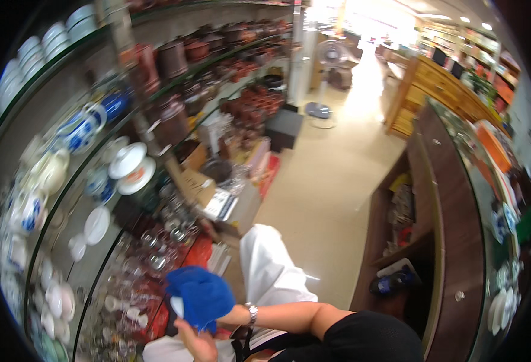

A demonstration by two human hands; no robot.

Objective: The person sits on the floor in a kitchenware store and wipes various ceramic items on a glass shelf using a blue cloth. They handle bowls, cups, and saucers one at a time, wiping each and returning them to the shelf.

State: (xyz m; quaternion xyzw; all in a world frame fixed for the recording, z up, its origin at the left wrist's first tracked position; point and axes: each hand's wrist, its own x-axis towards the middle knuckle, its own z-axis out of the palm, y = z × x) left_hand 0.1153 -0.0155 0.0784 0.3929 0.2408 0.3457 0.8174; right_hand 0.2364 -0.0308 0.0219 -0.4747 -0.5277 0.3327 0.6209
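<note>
A blue cloth (204, 296) is bunched over my right hand, which it mostly hides; the wrist wears a metal watch (252, 313). At the cloth's left side a smooth white piece (177, 307) shows, its kind too hidden to tell. From below, my left hand (197, 341) meets this piece, thumb against its lower end, other fingers partly covered by the cloth. Both hands are over my lap, in front of low glass shelves. Closest to them are clear glass vessels (156, 261) and small white ceramic pieces (136, 316), near red material (159, 321).
Glass shelves at left bear blue-and-white teapots (76, 135), a white lidded bowl (128, 160) and stacked bowls (55, 40). Brown clay pots (172, 59) line farther shelves. Cartons (197, 186) stand below. A dark glass-topped counter (442, 190) edges the right; a fan (322, 108) stands down the aisle.
</note>
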